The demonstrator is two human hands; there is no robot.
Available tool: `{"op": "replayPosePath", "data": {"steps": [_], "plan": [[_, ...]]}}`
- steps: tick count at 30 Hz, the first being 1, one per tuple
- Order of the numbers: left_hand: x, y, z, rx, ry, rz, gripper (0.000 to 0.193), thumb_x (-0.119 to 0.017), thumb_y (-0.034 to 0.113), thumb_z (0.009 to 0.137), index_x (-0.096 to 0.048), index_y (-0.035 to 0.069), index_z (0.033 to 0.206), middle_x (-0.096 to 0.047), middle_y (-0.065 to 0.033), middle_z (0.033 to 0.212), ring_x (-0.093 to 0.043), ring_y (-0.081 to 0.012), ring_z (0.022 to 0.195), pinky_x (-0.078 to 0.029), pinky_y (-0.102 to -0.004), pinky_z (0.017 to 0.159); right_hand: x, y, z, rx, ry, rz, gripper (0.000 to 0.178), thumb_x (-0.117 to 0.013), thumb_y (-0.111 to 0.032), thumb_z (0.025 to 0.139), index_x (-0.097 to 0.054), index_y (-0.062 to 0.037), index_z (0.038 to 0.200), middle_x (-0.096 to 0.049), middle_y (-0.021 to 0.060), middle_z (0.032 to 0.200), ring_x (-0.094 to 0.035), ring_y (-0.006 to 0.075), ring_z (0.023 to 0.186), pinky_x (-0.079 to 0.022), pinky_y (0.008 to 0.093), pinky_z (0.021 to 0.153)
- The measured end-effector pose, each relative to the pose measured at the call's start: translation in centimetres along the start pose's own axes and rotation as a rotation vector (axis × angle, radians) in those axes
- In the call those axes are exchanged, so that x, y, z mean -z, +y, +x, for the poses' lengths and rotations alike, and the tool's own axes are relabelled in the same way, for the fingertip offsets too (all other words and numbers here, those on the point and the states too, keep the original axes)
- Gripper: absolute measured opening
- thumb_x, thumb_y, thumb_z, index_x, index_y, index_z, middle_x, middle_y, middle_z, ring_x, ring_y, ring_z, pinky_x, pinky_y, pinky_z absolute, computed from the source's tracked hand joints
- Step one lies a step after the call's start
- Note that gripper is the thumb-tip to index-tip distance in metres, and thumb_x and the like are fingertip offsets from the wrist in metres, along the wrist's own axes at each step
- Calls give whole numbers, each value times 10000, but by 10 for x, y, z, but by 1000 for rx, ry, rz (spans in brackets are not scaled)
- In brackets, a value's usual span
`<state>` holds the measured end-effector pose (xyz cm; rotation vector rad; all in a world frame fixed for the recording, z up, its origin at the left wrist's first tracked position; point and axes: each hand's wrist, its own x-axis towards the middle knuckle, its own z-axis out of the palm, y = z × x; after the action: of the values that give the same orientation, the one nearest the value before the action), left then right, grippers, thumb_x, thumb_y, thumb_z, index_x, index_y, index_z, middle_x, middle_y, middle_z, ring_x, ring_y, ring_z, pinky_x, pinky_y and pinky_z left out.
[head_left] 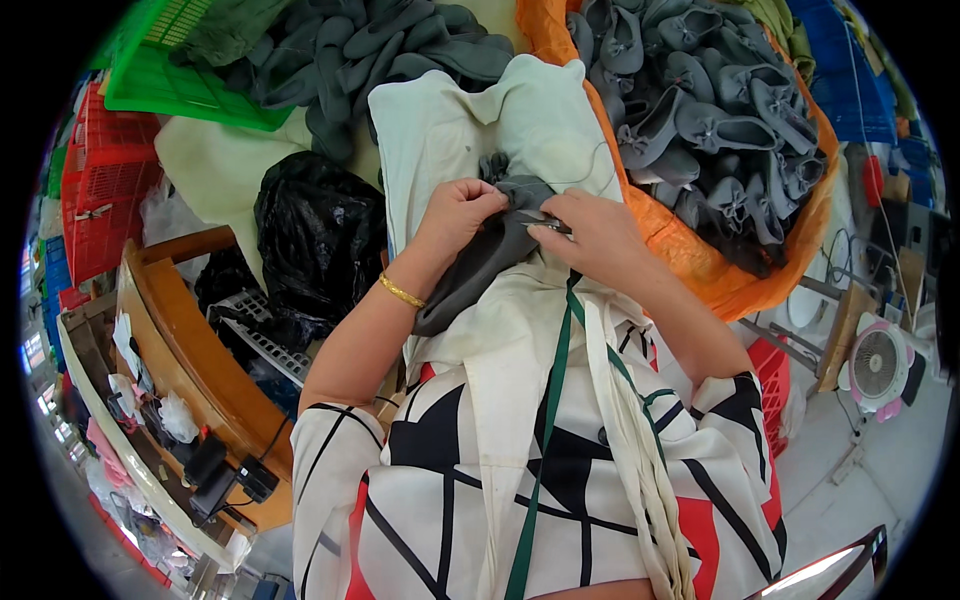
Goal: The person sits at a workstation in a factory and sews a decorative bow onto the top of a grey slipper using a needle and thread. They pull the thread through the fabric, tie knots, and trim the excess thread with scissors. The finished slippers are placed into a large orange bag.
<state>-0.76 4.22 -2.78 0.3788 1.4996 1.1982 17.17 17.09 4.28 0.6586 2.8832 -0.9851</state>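
Observation:
A dark grey fabric shoe [480,262] lies across my lap, its upper end gathered between my two hands. My left hand [463,212] is closed, thumb and fingertips pinching the shoe's edge by a small grey bow. From the other side my right hand [592,232] closes at the same end of the shoe. Its fingers hold a small dark metal tool [550,224]; its exact kind is partly hidden by the fingers. A thin thread [590,177] loops above the right hand. Under the work a pale cloth [420,120] covers my lap.
An orange sack [690,265] full of grey shoes with bows stands at the right. More grey shoe pieces [350,50] are heaped ahead, by a green crate [200,105]. To the left are a black plastic bag [320,225] and a wooden drawer [190,340]. A fan [880,362] stands far right.

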Motion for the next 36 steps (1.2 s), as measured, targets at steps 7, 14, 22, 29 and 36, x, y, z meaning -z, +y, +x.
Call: {"op": "replayPosePath", "data": {"steps": [7, 14, 22, 29, 36], "plan": [[-3, 4, 1, 27, -8, -46, 102, -690, 157, 891, -716, 58, 882, -695, 10, 818, -573, -47, 710, -414, -199, 631, -7, 6, 15, 29, 2, -136, 253, -668, -323, 858, -673, -72, 892, -639, 90, 834, -646, 295, 775, -489, 408, 650], [-1, 3, -1, 5, 2, -54, 97, -699, 155, 883, -714, 59, 883, -688, 14, 810, -564, -46, 702, -415, -198, 638, -6, 4, 23, 46, -22, -154, 253, -669, -322, 858, -654, -70, 847, -624, 94, 805, -639, 304, 744, -486, 411, 622], [0, 0, 1, 22, -8, -45, 106, -702, 167, 884, -713, 61, 888, -691, 14, 820, -563, -44, 706, -414, -198, 642, -10, 4, 25, 71, -9, -165, 244, -662, -312, 862, -646, -71, 831, -619, 90, 795, -640, 298, 745, -487, 409, 618], [1, 3, -2, -12, -16, -66, 117, -678, 168, 908, -711, 60, 941, -694, 19, 869, -561, -39, 723, -415, -194, 646, 5, -13, 2, 245, -87, -88, 285, -690, -355, 837, -656, -81, 905, -627, 80, 838, -651, 283, 789, -509, 415, 635], [-3, 24, -15, -99, -127, -60, 149, -642, 137, 939, -692, 12, 1002, -687, -3, 943, -568, -36, 750, -466, -194, 668, -4, 9, -11, 38, 110, -13, 194, -679, -250, 860, -647, -96, 974, -612, 91, 835, -635, 302, 775, -504, 405, 651]]}}
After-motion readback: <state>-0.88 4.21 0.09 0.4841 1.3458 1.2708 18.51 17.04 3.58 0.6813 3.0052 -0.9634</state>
